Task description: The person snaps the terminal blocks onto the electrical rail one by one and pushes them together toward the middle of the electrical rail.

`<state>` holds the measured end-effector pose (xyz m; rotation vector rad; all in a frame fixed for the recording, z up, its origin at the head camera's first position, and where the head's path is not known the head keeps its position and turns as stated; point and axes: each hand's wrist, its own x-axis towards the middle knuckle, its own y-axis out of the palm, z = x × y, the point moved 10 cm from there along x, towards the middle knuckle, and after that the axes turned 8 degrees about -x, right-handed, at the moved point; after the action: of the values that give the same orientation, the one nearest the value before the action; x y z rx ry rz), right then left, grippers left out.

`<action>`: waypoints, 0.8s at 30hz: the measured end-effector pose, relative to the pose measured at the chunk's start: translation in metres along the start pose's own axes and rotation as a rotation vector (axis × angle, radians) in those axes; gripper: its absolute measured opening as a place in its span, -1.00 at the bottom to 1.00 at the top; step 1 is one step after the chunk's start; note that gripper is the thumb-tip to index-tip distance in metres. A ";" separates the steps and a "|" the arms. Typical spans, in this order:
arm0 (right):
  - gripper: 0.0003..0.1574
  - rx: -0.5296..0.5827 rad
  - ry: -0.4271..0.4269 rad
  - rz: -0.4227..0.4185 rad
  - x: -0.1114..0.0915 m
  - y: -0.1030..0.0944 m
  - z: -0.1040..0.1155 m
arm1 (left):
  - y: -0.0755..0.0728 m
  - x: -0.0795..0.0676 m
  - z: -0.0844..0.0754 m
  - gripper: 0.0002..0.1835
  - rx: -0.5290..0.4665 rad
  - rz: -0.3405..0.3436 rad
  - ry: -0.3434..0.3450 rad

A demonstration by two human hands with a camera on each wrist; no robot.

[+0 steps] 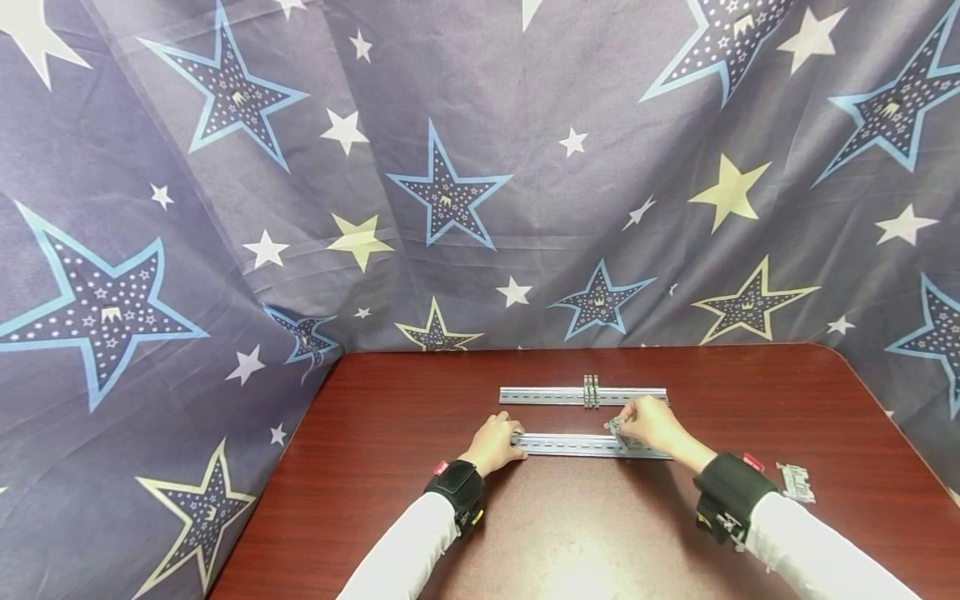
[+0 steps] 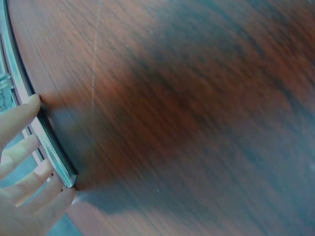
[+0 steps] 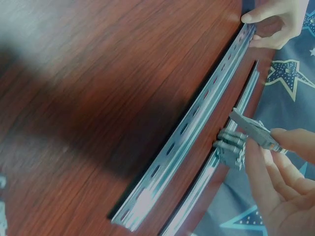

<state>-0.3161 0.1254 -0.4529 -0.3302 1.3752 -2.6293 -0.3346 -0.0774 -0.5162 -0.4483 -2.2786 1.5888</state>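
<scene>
While left hand (image 1: 495, 443) is gripping near rail (image 1: 564, 445), right hand (image 1: 654, 423) is pinching module (image 3: 257, 132) above it; apparently mounting step, next move likely needing alignment.

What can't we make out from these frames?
Near rail, head view: right end hidden behind the right hand and wrist.
Held module, right wrist view: one end partly covered by the fingers; any lettering too small to read.
Far rail, right wrist view: lower end cut off by the bottom edge.
Loose module, head view: too small to read any markings.
</scene>
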 end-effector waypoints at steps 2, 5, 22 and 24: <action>-0.97 -0.003 0.004 -0.002 0.001 0.003 0.003 | 0.000 0.000 0.000 -0.65 0.005 -0.003 0.005; -0.95 0.003 0.013 -0.008 0.003 0.008 0.006 | 0.000 0.000 -0.001 -0.66 0.006 -0.004 0.010; -0.92 0.105 0.184 0.015 0.017 0.047 0.010 | 0.000 0.000 -0.001 -0.66 0.008 -0.011 0.013; -0.92 0.099 0.206 0.013 0.016 0.048 0.014 | 0.000 0.000 -0.001 -0.67 0.007 -0.010 0.013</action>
<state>-0.3262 0.0836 -0.4829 -0.0386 1.2903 -2.7727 -0.3343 -0.0769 -0.5161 -0.4443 -2.2616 1.5839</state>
